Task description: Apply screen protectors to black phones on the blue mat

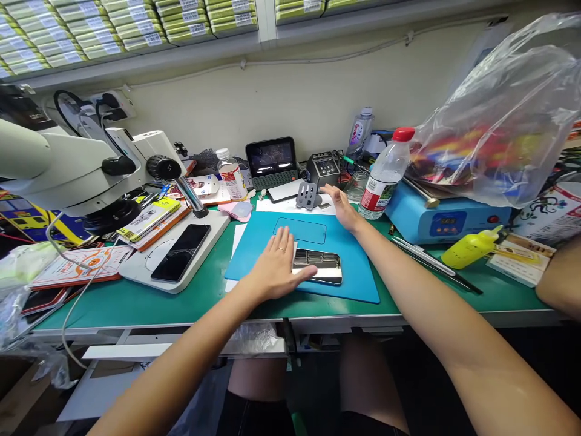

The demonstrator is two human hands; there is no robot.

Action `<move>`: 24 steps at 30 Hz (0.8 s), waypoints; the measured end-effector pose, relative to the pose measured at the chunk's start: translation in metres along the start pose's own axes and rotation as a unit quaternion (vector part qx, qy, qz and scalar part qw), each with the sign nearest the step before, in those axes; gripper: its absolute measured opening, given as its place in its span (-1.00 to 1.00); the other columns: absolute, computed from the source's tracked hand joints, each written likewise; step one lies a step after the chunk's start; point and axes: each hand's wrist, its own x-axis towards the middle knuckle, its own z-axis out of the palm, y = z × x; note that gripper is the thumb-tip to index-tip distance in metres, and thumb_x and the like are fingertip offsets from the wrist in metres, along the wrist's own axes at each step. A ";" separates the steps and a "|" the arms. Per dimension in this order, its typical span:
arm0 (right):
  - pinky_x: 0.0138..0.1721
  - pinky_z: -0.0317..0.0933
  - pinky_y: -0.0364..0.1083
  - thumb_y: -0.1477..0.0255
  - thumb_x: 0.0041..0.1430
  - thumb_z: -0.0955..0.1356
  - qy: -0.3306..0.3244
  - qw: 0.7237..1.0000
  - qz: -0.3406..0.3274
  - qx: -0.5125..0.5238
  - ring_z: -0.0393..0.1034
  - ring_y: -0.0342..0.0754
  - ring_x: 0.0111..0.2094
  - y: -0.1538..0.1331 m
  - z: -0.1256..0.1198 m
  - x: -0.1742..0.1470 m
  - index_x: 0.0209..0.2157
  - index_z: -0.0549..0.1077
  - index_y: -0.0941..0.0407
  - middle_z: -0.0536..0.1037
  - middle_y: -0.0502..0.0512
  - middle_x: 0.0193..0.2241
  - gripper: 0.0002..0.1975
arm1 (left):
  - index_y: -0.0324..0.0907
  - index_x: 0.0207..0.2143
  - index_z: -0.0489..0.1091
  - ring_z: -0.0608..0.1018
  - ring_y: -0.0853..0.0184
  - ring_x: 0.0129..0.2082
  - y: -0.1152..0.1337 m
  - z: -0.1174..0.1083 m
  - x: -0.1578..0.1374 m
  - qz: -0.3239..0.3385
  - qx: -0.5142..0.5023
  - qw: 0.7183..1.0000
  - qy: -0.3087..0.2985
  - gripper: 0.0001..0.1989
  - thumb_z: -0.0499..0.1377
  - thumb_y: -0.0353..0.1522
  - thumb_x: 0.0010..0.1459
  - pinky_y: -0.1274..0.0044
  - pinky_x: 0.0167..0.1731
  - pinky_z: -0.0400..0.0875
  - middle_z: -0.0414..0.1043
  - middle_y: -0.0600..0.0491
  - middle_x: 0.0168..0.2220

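Note:
My left hand (278, 266) lies flat with its fingers stretched out over the left end of a phone (324, 260). The phone's dark, shiny face reflects the shelf, and my thumb reaches across its lower edge. Under both is a blue mat (349, 284). Above the phone on the mat is a thin black phone-shaped outline (300, 230); whether it is a loose frame or printed I cannot tell. My right hand (344, 209) is at the mat's back right, fingers extended beside a grey slotted stand (307, 195). Nothing shows in its grasp.
On the left, a microscope (91, 175) stands over a base holding a black phone (181, 251). A red-capped bottle (385, 175), a blue machine (436, 212), tweezers (431, 257) and a yellow squeeze bottle (469, 248) are on the right. A small screen (271, 160) stands at the back.

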 end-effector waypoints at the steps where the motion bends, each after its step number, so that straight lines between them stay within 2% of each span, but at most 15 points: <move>1: 0.43 -0.34 0.26 -0.29 0.09 -0.19 0.004 1.000 0.000 -0.004 -0.21 0.18 0.45 0.001 0.001 0.001 0.28 0.34 -0.05 0.17 0.07 0.39 0.04 | -0.53 0.40 -0.13 -0.31 0.02 0.44 0.009 0.002 0.001 0.007 0.001 1.000 0.003 0.13 -0.35 0.29 0.19 0.20 0.41 -0.23 -0.41 -0.28 0.44; 3: 0.43 -0.33 0.25 -0.31 0.06 -0.19 0.011 1.000 -0.001 -0.010 -0.19 0.17 0.45 0.003 0.002 0.003 0.26 0.36 -0.05 0.20 0.09 0.38 0.06 | -0.55 0.40 -0.12 -0.29 0.01 0.45 0.035 0.006 0.008 0.028 -0.009 1.000 0.006 0.20 -0.32 0.33 0.13 0.21 0.41 -0.22 -0.34 -0.30 0.44; 7: 0.43 -0.34 0.22 -0.32 0.04 -0.19 0.015 1.000 -0.009 -0.017 -0.13 0.18 0.44 0.004 0.003 0.005 0.24 0.39 -0.01 0.24 0.14 0.36 0.10 | -0.54 0.40 -0.15 -0.27 -0.02 0.45 0.086 0.015 0.028 0.062 -0.066 0.996 0.007 0.26 -0.36 0.37 0.07 0.20 0.41 -0.21 -0.37 -0.28 0.45; 10: 0.43 -0.37 0.24 -0.33 0.03 -0.20 0.020 1.000 -0.009 -0.019 -0.12 0.20 0.43 0.002 0.003 0.005 0.23 0.40 -0.01 0.24 0.13 0.36 0.10 | -0.56 0.41 -0.22 -0.22 0.00 0.45 0.101 0.016 0.043 0.068 -0.095 0.993 0.001 0.29 -0.37 0.38 0.04 0.22 0.42 -0.23 -0.36 -0.28 0.45; 12: 0.43 -0.35 0.25 -0.31 0.05 -0.20 0.017 1.000 -0.011 -0.017 -0.12 0.19 0.43 -0.001 0.002 0.004 0.23 0.39 -0.03 0.24 0.11 0.36 0.08 | -0.56 0.41 -0.20 -0.20 0.03 0.45 0.094 0.013 0.048 0.069 -0.098 0.993 -0.001 0.26 -0.39 0.36 0.07 0.25 0.42 -0.22 -0.34 -0.26 0.45; 15: 0.43 -0.33 0.26 -0.30 0.08 -0.18 0.013 1.000 -0.014 -0.010 -0.13 0.19 0.43 -0.003 0.001 0.002 0.24 0.38 -0.07 0.23 0.07 0.36 0.04 | -0.49 0.41 -0.11 -0.22 0.08 0.45 0.065 0.006 0.043 0.053 -0.074 0.996 0.003 0.17 -0.42 0.31 0.14 0.26 0.41 -0.21 -0.31 -0.19 0.45; 20: 0.43 -0.35 0.26 -0.31 0.06 -0.19 0.001 1.000 -0.004 -0.009 -0.20 0.21 0.45 -0.007 -0.001 -0.001 0.27 0.35 -0.05 0.20 0.09 0.37 0.06 | -0.45 0.41 -0.11 -0.27 0.10 0.45 0.011 0.001 0.001 -0.012 -0.026 1.000 0.008 0.03 -0.41 0.22 0.26 0.24 0.41 -0.20 -0.37 -0.21 0.45; 22: 0.43 -0.36 0.28 -0.31 0.05 -0.18 -0.010 1.000 -0.004 -0.005 -0.23 0.22 0.45 -0.008 -0.002 -0.001 0.27 0.34 -0.07 0.19 0.08 0.38 0.05 | -0.49 0.41 -0.15 -0.24 0.10 0.45 0.005 0.004 -0.018 -0.021 -0.003 1.000 0.013 0.03 -0.41 0.20 0.27 0.22 0.40 -0.18 -0.38 -0.27 0.44; 24: 0.42 -0.37 0.31 -0.30 0.06 -0.17 -0.019 1.000 -0.009 -0.003 -0.23 0.23 0.45 -0.009 -0.002 -0.002 0.28 0.33 -0.09 0.18 0.07 0.38 0.03 | -0.53 0.41 -0.17 -0.28 0.04 0.44 0.014 0.009 -0.031 -0.028 0.012 0.999 0.016 0.11 -0.35 0.27 0.22 0.18 0.40 -0.20 -0.40 -0.31 0.44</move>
